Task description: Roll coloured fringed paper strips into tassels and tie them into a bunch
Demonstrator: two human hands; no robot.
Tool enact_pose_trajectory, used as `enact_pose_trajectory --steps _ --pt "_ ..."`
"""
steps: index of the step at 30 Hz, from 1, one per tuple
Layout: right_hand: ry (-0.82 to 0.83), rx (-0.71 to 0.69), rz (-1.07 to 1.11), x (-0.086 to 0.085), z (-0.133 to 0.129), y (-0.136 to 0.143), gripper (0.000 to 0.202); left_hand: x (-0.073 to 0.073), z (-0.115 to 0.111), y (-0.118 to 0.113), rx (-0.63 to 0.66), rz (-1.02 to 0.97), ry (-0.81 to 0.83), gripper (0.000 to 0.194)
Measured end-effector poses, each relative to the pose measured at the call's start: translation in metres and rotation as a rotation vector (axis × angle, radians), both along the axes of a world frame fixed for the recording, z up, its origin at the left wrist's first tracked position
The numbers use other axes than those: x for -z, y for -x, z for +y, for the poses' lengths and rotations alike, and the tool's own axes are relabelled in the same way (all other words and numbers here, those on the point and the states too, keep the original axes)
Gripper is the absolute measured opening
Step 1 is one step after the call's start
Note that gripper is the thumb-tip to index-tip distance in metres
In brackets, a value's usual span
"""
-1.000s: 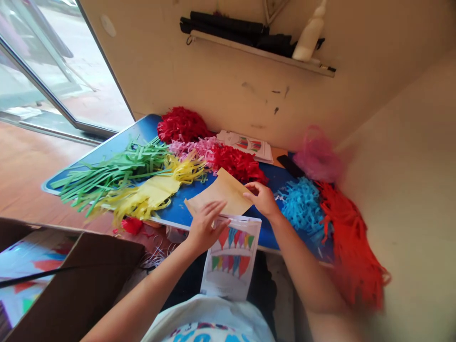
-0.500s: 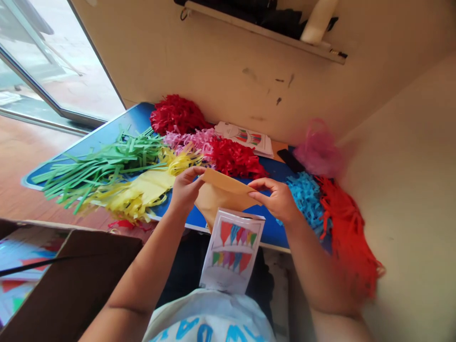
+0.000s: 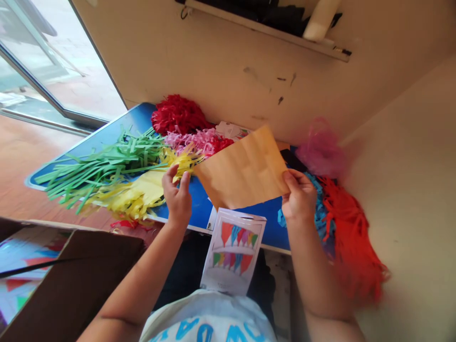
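Observation:
A tan paper envelope [image 3: 245, 168] is held up over the table, pinched at its right edge by my right hand [image 3: 299, 194]. My left hand [image 3: 177, 197] is off the paper, thumb and fingers apart, just left of the envelope's left corner. Below, a white packet printted with coloured bunting [image 3: 233, 251] leans upright against my shirt at the table's front edge. Yellow crepe fringe [image 3: 142, 192] lies beside my left hand. Light-blue fringe [image 3: 318, 190] shows partly behind my right hand.
On the blue table [image 3: 137, 114] lie green fringe strips [image 3: 107, 159], red fringe [image 3: 180, 114], pink fringe [image 3: 192, 140] and orange-red fringe [image 3: 351, 228]. A pink plastic bag [image 3: 318, 147] sits near the wall. A cardboard box [image 3: 89, 280] stands at lower left, a shelf [image 3: 267, 26] overhead.
My left hand has let go of the envelope and moved left and down. My right hand has shifted right, and the envelope now shows spread out flat, covering the stacked printed papers and red fringe.

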State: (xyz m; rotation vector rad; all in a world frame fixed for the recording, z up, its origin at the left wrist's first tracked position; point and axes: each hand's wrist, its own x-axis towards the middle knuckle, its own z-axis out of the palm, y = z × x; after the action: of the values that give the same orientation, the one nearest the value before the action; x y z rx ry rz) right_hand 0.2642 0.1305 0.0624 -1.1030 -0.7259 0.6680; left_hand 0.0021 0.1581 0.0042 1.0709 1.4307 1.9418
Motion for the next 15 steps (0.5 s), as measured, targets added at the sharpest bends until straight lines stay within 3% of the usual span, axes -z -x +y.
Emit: enact_pose_trajectory --steps 3,6,8,9,12,15 --pt "0.023 -0.036 0.199 0.007 0.002 -0.009 0.028 0.013 -0.008 -0.002 0.023 -0.247 0.076 0.037" --pt "0.036 -0.047 0.291 0.017 0.002 -0.009 0.029 0.017 -0.011 -0.013 0.396 -0.573 0.334 0.039" --pt "0.050 -0.048 0.309 0.028 0.002 -0.006 0.032 0.016 -0.010 -0.021 0.655 -0.635 0.422 0.043" --pt "0.073 -0.055 0.297 0.033 0.002 -0.006 0.034 0.015 -0.009 -0.025 0.723 -0.616 0.410 0.044" --pt "0.140 0.013 0.061 0.044 -0.002 -0.007 0.038 0.009 -0.008 -0.028 0.651 -0.543 0.285 0.041" --pt "0.038 0.280 -0.520 0.034 -0.015 -0.006 0.037 -0.006 -0.007 -0.017 0.528 -0.324 0.165 0.030"
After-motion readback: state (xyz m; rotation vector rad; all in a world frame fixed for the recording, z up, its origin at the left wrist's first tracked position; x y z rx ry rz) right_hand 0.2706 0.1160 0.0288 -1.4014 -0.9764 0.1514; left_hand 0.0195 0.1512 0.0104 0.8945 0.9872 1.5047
